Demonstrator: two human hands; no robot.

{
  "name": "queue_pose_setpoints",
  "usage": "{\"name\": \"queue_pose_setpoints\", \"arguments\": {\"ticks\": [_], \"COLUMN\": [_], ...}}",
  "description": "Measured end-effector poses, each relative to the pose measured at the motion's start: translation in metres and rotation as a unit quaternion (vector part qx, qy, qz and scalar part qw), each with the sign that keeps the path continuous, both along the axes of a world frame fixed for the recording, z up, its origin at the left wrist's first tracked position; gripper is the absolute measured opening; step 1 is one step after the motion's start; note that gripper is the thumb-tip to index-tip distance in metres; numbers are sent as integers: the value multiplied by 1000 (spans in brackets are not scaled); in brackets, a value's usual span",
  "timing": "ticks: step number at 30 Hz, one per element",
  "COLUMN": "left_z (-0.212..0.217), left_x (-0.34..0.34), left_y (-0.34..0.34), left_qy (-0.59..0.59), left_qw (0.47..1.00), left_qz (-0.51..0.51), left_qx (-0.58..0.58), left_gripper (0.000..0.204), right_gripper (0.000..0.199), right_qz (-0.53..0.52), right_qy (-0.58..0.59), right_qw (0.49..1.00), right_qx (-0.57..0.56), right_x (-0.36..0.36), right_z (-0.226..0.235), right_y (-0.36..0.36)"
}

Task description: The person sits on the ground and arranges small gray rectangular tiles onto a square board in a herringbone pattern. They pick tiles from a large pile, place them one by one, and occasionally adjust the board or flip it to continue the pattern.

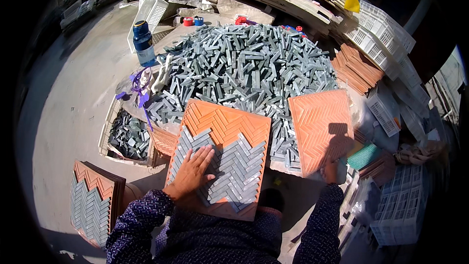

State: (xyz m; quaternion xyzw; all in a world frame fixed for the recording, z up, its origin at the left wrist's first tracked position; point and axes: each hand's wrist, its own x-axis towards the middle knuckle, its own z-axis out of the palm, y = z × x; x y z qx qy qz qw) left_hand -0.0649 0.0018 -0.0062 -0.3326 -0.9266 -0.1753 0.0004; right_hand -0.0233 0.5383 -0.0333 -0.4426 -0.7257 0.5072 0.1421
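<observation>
An orange herringbone mould tray (210, 117) leans over my lap, its middle filled with small grey stone strips (234, 166) in zigzag rows. Flat on those strips lies my left hand (194, 168), fingers stretched out. At the lower right edge of a second orange herringbone tray (317, 122), with bare grooves, is my right hand (330, 171), gripping the edge; some of its fingers are hidden in shadow. This second tray is tilted against a large heap of loose grey stone strips (249, 63).
Filled trays (90, 205) are stacked at the lower left. A box of dark chips (129, 134), a blue bottle (142, 44) and a purple ribbon (140, 85) sit left of the heap. Orange trays (359, 68) and white plastic crates (400, 205) crowd the right.
</observation>
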Motion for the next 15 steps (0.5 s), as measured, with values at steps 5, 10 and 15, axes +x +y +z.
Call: {"name": "queue_pose_setpoints", "arguments": {"ticks": [5,10,15], "left_z": [-13,-9,-11], "left_x": [-11,-9,-10], "left_y": [15,17,6], "left_qy": [10,35,56], "left_qw": [1000,999,998], "left_qz": [-12,-15,-29], "left_qx": [-2,-11,7], "left_gripper": [80,78,70], "right_gripper": [41,41,83], "right_qz": [12,262,585], "right_qy": [-138,111,86], "right_qw": [934,878,693], "right_qx": [330,386,413], "right_x": [20,14,-9], "right_z": [20,69,50], "right_y": [-13,-165,-313]}}
